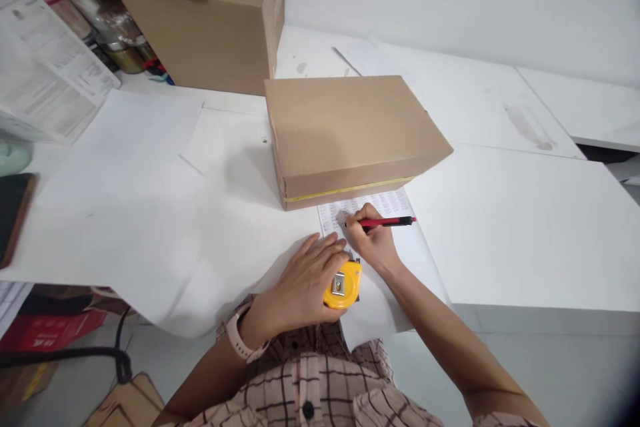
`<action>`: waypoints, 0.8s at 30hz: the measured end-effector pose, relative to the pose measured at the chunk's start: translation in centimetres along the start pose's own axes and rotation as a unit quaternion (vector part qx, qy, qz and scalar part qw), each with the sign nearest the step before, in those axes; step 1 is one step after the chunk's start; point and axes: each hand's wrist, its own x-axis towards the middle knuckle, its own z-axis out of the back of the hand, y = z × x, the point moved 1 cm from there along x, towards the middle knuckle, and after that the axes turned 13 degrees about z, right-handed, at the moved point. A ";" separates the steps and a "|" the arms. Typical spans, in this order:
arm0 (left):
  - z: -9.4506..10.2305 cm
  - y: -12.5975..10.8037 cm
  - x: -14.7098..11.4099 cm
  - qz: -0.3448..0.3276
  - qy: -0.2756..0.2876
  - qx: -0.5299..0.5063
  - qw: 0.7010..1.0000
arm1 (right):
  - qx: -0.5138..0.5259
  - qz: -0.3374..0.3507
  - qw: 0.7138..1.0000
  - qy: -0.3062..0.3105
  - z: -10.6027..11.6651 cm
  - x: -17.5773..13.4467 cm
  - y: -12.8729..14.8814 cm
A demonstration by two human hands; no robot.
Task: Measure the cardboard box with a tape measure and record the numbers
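Observation:
My right hand [371,240] is closed around a red and black pen [387,221], its tip end down at a sheet of paper [397,203] covered in rows of handwriting. The sheet's far part lies under a closed brown cardboard box [350,127], and its near end hangs over the table edge. Under the thumb of my left hand [310,280] is a yellow tape measure [344,285] with a metal belt clip facing up. My left fingers stretch forward and rest on the paper beside the pen hand.
Larger cardboard boxes [210,33] are stacked at the back left. Blank white sheets [130,147] spread over the left of the white table [540,227]. A dark tablet-like object [15,213] lies at the far left edge. Another paper [373,57] sits behind the box.

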 end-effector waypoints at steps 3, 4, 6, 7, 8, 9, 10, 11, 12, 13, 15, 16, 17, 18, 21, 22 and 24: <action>0.0 0.0 0.0 0.001 -0.002 0.003 1.000 | -0.009 0.005 1.000 0.005 0.0 0.0 -0.1; 0.0 0.0 0.0 0.001 0.000 0.005 1.000 | -0.011 0.006 1.000 0.007 0.0 -0.1 -0.1; 0.0 0.0 0.0 0.002 0.004 0.009 1.000 | -0.011 0.006 1.000 0.011 0.0 -0.1 -0.1; 0.0 0.0 0.0 0.002 0.005 0.010 1.000 | -0.010 0.007 1.000 0.011 0.0 -0.1 -0.1; 0.0 -0.1 0.1 0.002 0.006 0.010 1.000 | -0.010 0.008 1.000 0.012 0.0 -0.1 -0.1; 0.0 0.0 0.1 0.003 0.006 0.010 1.000 | -0.011 0.008 1.000 0.012 0.0 -0.1 -0.1; 0.0 0.0 0.1 0.003 0.006 0.010 1.000 | -0.012 0.008 1.000 0.013 0.0 -0.1 0.0; 0.0 0.0 0.1 0.003 0.005 0.009 1.000 | -0.012 0.008 1.000 0.014 0.0 -0.1 0.0; -0.1 0.0 0.1 0.003 0.003 0.009 1.000 | -0.013 0.008 1.000 0.015 0.0 -0.1 0.0; -0.1 0.0 0.0 0.003 0.002 0.009 1.000 | -0.013 0.008 1.000 0.016 0.0 -0.1 0.0; 0.0 0.0 0.0 0.003 0.002 0.011 1.000 | -0.010 0.008 1.000 0.017 0.1 -0.1 0.0; 0.0 0.0 0.0 0.003 0.002 0.012 1.000 | -0.009 0.008 1.000 0.017 0.1 -0.1 -0.1; 0.0 0.0 0.0 0.003 0.003 0.012 1.000 | -0.006 0.008 1.000 0.018 0.1 -0.1 -0.1; 0.0 -0.1 0.0 0.003 0.004 0.012 1.000 | -0.003 0.008 1.000 0.018 0.1 -0.1 -0.1; 0.1 -0.1 0.0 0.003 0.005 0.010 1.000 | -0.005 0.012 1.000 0.018 0.0 -0.1 -0.1; 0.1 -0.1 0.1 0.004 0.006 0.011 1.000 | -0.010 0.013 1.000 0.015 0.0 -0.1 -0.1; 0.1 -0.1 0.1 0.006 0.008 0.012 1.000 | -0.025 0.015 1.000 -0.005 0.1 -0.1 0.0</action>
